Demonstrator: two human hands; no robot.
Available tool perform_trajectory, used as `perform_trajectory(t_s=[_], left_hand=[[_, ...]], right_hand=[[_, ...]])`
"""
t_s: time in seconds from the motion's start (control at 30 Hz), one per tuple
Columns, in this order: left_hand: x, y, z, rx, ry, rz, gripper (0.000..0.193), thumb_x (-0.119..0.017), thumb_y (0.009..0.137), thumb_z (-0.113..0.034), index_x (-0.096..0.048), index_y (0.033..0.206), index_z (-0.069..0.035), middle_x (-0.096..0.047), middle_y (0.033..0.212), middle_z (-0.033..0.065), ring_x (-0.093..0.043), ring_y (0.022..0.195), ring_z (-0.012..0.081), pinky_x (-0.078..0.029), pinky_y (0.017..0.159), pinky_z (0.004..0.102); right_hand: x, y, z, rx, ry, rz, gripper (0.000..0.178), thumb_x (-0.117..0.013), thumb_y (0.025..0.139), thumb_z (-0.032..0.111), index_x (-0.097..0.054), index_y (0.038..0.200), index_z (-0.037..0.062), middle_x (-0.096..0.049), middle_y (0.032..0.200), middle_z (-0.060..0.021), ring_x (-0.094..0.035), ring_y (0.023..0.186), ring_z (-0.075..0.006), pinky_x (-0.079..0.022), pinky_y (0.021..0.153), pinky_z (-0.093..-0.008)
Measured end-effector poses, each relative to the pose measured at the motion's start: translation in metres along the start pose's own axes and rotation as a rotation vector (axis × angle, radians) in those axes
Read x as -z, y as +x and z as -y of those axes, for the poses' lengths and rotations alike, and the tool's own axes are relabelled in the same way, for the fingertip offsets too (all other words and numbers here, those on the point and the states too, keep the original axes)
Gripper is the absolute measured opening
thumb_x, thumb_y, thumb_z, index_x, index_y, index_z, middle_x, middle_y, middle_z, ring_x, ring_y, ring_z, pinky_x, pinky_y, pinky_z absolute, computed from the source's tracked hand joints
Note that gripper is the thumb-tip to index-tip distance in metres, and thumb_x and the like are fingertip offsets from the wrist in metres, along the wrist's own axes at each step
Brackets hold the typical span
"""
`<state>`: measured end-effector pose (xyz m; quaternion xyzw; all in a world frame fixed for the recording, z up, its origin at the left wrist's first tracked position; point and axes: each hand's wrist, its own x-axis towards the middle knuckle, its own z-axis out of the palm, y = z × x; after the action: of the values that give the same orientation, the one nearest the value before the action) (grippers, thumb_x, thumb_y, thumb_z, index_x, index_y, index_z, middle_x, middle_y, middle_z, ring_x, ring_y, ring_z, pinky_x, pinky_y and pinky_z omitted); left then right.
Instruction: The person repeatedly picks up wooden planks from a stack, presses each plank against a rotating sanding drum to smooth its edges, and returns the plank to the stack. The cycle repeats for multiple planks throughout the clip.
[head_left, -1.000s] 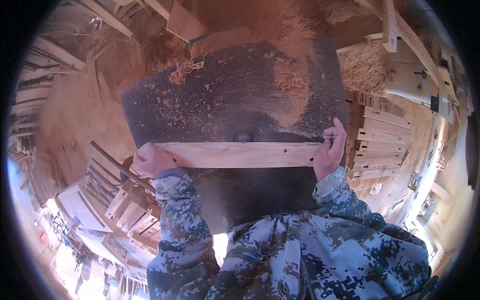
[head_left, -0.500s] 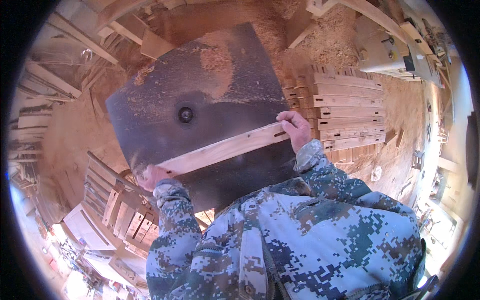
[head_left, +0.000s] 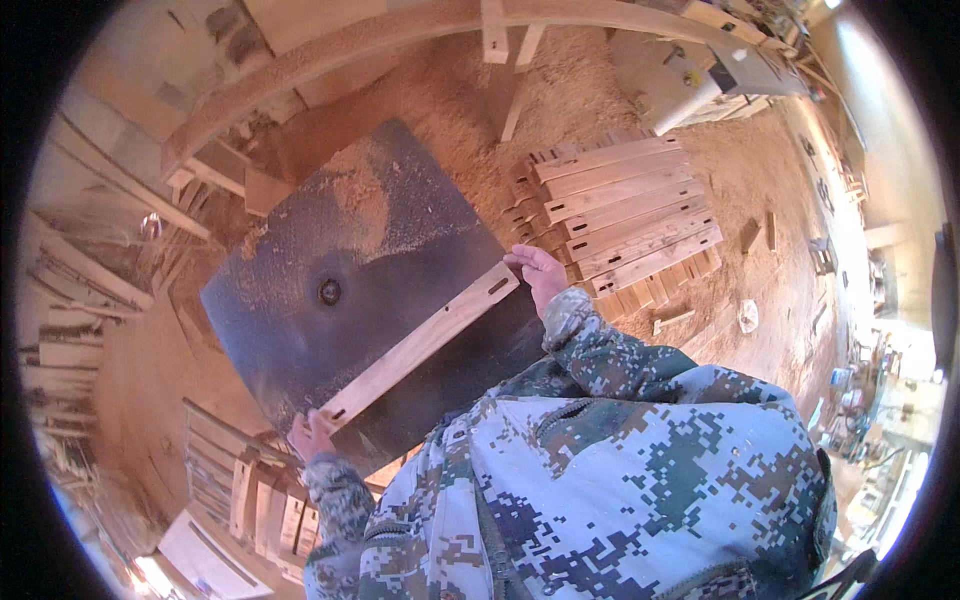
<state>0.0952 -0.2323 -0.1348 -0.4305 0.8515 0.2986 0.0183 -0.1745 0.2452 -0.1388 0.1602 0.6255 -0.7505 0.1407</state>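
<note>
A long pale wooden slat (head_left: 420, 343) with a slot near each end lies slantwise over a dark, sawdust-strewn machine table (head_left: 400, 230). My left hand (head_left: 312, 436) grips its near left end, fingertips over the wood beside the slot. At the far right end my right hand (head_left: 541, 276) holds the slat, its fingers bent over the tip. A round dark spindle fitting (head_left: 329, 291) is set in the table, beyond the slat and apart from it. The undersides of both hands are hidden.
Slotted slats (head_left: 635, 205) are stacked on the sawdust floor to the right. More upright slats (head_left: 262, 500) stand by a metal rack (head_left: 215, 450) at lower left. A long curved beam (head_left: 400, 42) crosses the far side. Loose timber (head_left: 75, 375) lies at far left.
My view has swung, so table, slat and stack appear turned and shifted left. The slat's slotted face shows more fully. My left hand, blurred before, is now sharper at its end.
</note>
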Motion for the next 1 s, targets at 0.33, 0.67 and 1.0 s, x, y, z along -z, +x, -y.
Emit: perform_trajectory(t_s=[0.33,0.67,1.0], left_hand=[[-0.035,-0.014,-0.103,-0.591,0.292,0.377,0.077,-0.091,0.064,-0.022,-0.061,0.133,-0.004,-0.065,0.127,0.0186,-0.060,0.123,0.0392,-0.040,0.115,0.0516],[-0.022,-0.017,-0.062,-0.097,-0.455,1.179,0.084,-0.089,0.069,0.002,-0.053,0.146,0.006,-0.065,0.133,0.0088,-0.060,0.124,0.0196,-0.047,0.110,0.0346],[-0.008,-0.049,-0.016,0.061,-0.653,1.385,0.063,-0.082,0.088,-0.015,-0.057,0.143,0.003,-0.068,0.129,0.0084,-0.064,0.118,0.0196,-0.049,0.106,0.0357]], right_hand=[[0.024,-0.012,-0.035,-0.295,-0.063,-0.248,0.044,-0.058,0.094,-0.004,-0.056,0.137,-0.0025,-0.072,0.114,-0.0170,-0.071,0.093,-0.0251,-0.058,0.076,-0.0340],[-0.054,-0.023,-0.009,-0.427,0.296,0.028,0.040,-0.071,0.095,0.016,-0.060,0.131,0.0008,-0.072,0.115,-0.0103,-0.071,0.105,-0.0243,-0.055,0.098,-0.0422],[-0.084,-0.054,0.053,-0.214,0.506,0.207,0.054,-0.080,0.088,0.012,-0.059,0.137,0.0026,-0.071,0.122,-0.0089,-0.068,0.114,-0.0256,-0.052,0.105,-0.0452]])
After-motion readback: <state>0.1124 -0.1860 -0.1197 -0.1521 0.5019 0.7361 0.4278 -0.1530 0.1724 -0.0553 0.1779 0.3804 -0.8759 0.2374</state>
